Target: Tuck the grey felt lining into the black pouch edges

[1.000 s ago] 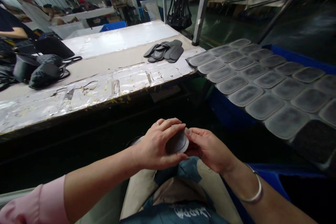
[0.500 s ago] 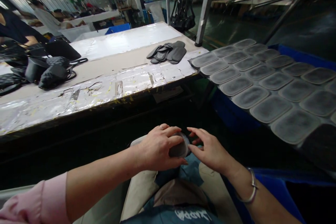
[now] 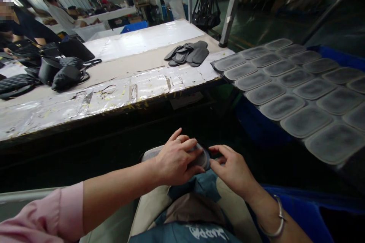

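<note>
A grey, rounded flat piece (image 3: 152, 153) with a dark edge lies above my lap, partly hidden beneath my left hand. My left hand (image 3: 179, 159) grips it from above, thumb and bent fingers on its face, one finger lifted. At the piece's right end, my right hand (image 3: 228, 163) pinches the rim between thumb and fingertips. To the right, a dark sheet bears rows of similar rounded grey panels (image 3: 306, 121). Several loose dark grey rounded pieces (image 3: 196, 53) are heaped on the worktable (image 3: 151, 72) ahead.
Black bags (image 3: 61, 74) cover the table's left side, beside a co-worker in dark clothes (image 3: 34, 26). A metal post (image 3: 232, 11) rises at the table's far right corner. A blue bin (image 3: 296, 209) stands at my right, below the panel sheet.
My right hand has closed in on the rim of the grey piece. One finger of my left hand has lifted. The whole view has shifted slightly.
</note>
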Motion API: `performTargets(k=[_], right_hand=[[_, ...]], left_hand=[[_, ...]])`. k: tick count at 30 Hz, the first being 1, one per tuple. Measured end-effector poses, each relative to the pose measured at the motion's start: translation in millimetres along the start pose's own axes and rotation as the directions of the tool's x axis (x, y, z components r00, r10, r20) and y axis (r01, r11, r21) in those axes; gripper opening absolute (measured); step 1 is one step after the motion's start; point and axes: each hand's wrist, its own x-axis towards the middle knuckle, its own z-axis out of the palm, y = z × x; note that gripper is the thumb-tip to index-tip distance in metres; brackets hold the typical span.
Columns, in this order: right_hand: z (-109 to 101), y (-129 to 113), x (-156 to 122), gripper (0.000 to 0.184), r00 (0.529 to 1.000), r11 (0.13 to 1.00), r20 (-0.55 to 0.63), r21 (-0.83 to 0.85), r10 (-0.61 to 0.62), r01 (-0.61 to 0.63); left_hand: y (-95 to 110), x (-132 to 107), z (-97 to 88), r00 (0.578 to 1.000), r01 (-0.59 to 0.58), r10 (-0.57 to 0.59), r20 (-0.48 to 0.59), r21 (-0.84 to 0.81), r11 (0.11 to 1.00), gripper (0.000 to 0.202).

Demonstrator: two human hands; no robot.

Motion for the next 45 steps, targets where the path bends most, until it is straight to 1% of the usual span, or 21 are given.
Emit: performTargets(k=[6, 9, 12, 15, 18, 21, 23, 26, 29, 33, 36, 39, 42, 45], right_hand=[[0.7, 2.8, -0.3, 0.028, 1.0, 0.999, -0.001, 0.029, 0.022, -0.022], [0.8, 3.6, -0.7, 0.029, 0.999, 0.998, 0.008, 0.047, 0.035, -0.035], [0.4, 4.6, -0.9, 0.036, 1.0, 0.999, 0.019, 0.041, 0.023, -0.023], [-1.2, 4.1, 1.3, 0.044, 0.999, 0.998, 0.024, -0.051, -0.032, 0.033], [-3.5, 0.6, 5.4, 0.041, 0.995, 0.977, 0.033, -0.191, -0.092, 0.097], [-4.3, -5.0, 9.8, 0.036, 0.993, 0.941, 0.05, -0.32, -0.103, 0.113], [-3.9, -8.9, 14.1, 0.036, 0.993, 0.906, 0.039, -0.407, -0.107, 0.114], [-3.1, -14.2, 26.1, 0.035, 0.987, 0.858, 0.038, -0.49, -0.158, 0.156], [-3.8, -18.2, 43.0, 0.034, 0.965, 0.832, 0.117, -0.488, -0.235, 0.262], [-5.5, -19.7, 57.9, 0.03, 0.918, 0.789, 0.219, -0.469, -0.332, 0.397], [-6.5, -17.1, 57.5, 0.024, 0.898, 0.763, 0.256, -0.473, -0.359, 0.44], [-7.9, -13.6, 52.6, 0.024, 0.88, 0.729, 0.261, -0.494, -0.396, 0.474], [-9.8, -15.2, 51.6, 0.023, 0.856, 0.659, 0.267, -0.55, -0.443, 0.513], [-10.6, -23.2, 57.3, 0.019, 0.83, 0.579, 0.31, -0.604, -0.463, 0.548]], left_hand=[[-2.4, -3.1, 7.5, 0.996, -0.008, 0.009, -0.093, 0.01, 1.0, 0.053], [-2.6, -2.6, 8.5, 0.995, -0.032, 0.035, -0.097, 0.024, 0.999, 0.051], [-0.5, -2.7, 8.4, 0.991, -0.078, 0.081, -0.107, 0.035, 0.996, 0.043], [2.6, -4.0, 8.3, 0.985, -0.109, 0.113, -0.13, 0.04, 0.993, 0.036], [4.6, -5.6, 8.7, 0.98, -0.125, 0.13, -0.149, 0.041, 0.991, 0.034], [5.2, -6.8, 9.1, 0.977, -0.126, 0.132, -0.168, 0.044, 0.991, 0.032], [5.0, -7.4, 9.5, 0.976, -0.131, 0.137, -0.172, 0.047, 0.99, 0.031], [4.8, -8.3, 10.5, 0.973, -0.137, 0.146, -0.18, 0.062, 0.989, 0.031], [4.8, -9.1, 11.7, 0.97, -0.133, 0.147, -0.192, 0.087, 0.987, 0.032], [4.9, -10.0, 12.8, 0.963, -0.137, 0.157, -0.221, 0.103, 0.985, 0.032], [5.0, -10.2, 13.1, 0.964, -0.13, 0.148, -0.22, 0.094, 0.987, 0.032], [5.2, -10.3, 13.7, 0.972, -0.126, 0.138, -0.191, 0.076, 0.989, 0.034], [5.2, -10.9, 14.9, 0.975, -0.122, 0.132, -0.178, 0.07, 0.99, 0.036], [5.4, -11.6, 15.5, 0.972, -0.12, 0.132, -0.193, 0.073, 0.99, 0.036]])
